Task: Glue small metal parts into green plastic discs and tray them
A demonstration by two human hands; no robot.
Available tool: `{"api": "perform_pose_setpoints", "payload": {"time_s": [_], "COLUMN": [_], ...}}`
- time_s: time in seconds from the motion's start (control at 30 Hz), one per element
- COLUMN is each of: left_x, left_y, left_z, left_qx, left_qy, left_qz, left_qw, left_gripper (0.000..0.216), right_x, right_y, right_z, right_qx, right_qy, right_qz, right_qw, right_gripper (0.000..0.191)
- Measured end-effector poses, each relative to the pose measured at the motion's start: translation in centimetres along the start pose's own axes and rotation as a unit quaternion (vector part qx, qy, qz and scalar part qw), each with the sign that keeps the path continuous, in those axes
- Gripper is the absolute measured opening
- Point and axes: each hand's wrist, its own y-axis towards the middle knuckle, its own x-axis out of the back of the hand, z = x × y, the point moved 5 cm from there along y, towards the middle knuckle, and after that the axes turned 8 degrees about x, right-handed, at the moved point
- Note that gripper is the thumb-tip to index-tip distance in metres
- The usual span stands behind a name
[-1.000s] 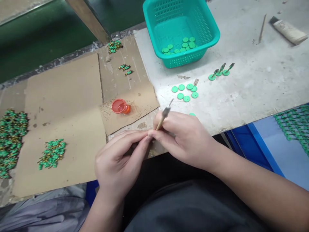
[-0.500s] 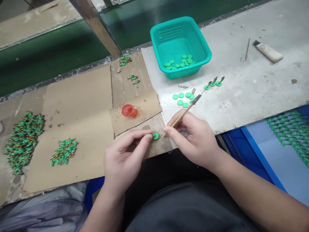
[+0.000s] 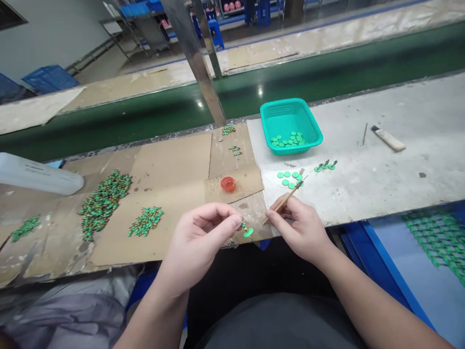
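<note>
My left hand (image 3: 203, 240) pinches a tiny green-and-gold figurine between thumb and forefinger. A round green disc (image 3: 248, 233) hangs at the figurine's lower end, tilted, just above the table's front edge. My fingertips hide most of the figurine. To the right, my right hand (image 3: 300, 224) is closed around a thin wooden-handled tool (image 3: 289, 195) with a dark ferrule and a fine needle-like tip. That tip points up and away, over several loose green discs (image 3: 286, 174). Beyond the hands stands a small red cup (image 3: 227, 183) on cardboard.
A teal basket (image 3: 319, 140) holds more discs. Figurines on discs (image 3: 325, 166) stand to its right, with a flat brush (image 3: 388, 139) farther off. Piles of figurines (image 3: 105, 201) lie left, near a white bottle (image 3: 39, 173). A tray of green pieces (image 3: 434, 240) sits low right.
The view has tipped upward, bringing in the bottle and the room behind. The figurine and disc in my left hand have turned, so the disc shows more edge-on. My right hand keeps its tool.
</note>
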Motion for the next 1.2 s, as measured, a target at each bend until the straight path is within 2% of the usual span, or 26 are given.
{"api": "perform_pose_setpoints", "payload": {"time_s": [0.23, 0.5, 0.83, 0.93, 1.07, 1.13, 1.2], "left_x": [0.5, 0.9, 1.6, 1.6, 1.4, 0.2, -2.1], "left_y": [-1.7, -2.9, -3.0, -2.4, -0.1, 1.4, 2.9], "left_z": [-0.8, -2.0, -1.3, -1.2, -0.5, -0.5, -1.2], "left_qx": [0.000, -0.016, -0.032, -0.052, -0.083, -0.109, -0.157], "left_qy": [-0.065, -0.120, -0.082, -0.037, 0.131, 0.178, 0.213], "left_qz": [0.041, 0.083, 0.049, 0.020, -0.068, -0.070, -0.046], "left_qw": [0.997, 0.989, 0.995, 0.998, 0.986, 0.975, 0.963], "left_gripper": [0.029, 0.033, 0.051, 0.042, 0.049, 0.049, 0.044], "right_x": [-0.3, -0.7, -1.1, -1.3, -0.7, 0.2, 1.3], "right_y": [-0.1, -0.3, -0.2, 0.1, -0.6, -2.0, -3.9], "right_z": [-0.3, -0.7, -1.0, -0.5, 0.5, 1.1, 1.7], "right_qx": [0.010, 0.016, 0.032, 0.060, 0.096, 0.108, 0.115], "right_qy": [0.001, -0.001, 0.018, 0.008, -0.018, -0.022, -0.023], "right_qz": [-0.001, 0.002, -0.003, -0.012, -0.039, -0.058, -0.073], "right_qw": [1.000, 1.000, 0.999, 0.998, 0.994, 0.992, 0.990], "right_gripper": [0.018, 0.024, 0.024, 0.022, 0.019, 0.018, 0.015]}}
